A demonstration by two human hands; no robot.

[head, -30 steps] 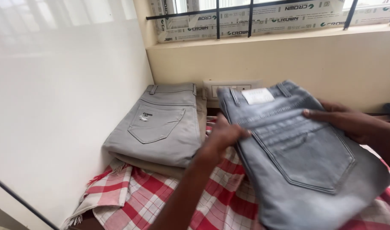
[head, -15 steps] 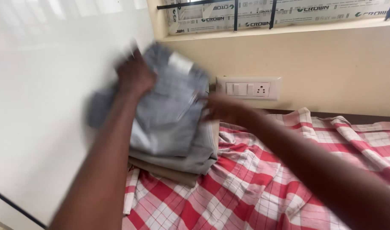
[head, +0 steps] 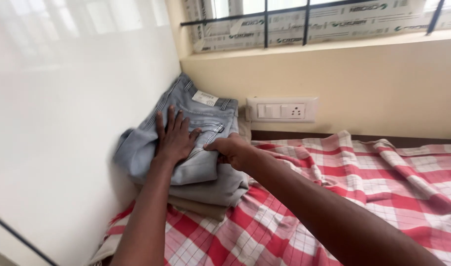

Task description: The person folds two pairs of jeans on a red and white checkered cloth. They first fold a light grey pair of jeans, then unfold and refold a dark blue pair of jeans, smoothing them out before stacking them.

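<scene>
Under our hands lies the red-and-white checked bedsheet (head: 363,187), spreading away to the right of both. On it, in the corner by the white wall (head: 63,148), sits the pile: folded light-blue jeans (head: 196,123) atop grey trousers (head: 220,189). The jeans' long axis runs away from us, waistband toward the window wall. Our left hand (head: 173,138) presses flat on them, fingers spread. Our right hand (head: 233,150) is curled, pinching the jeans' right edge.
</scene>
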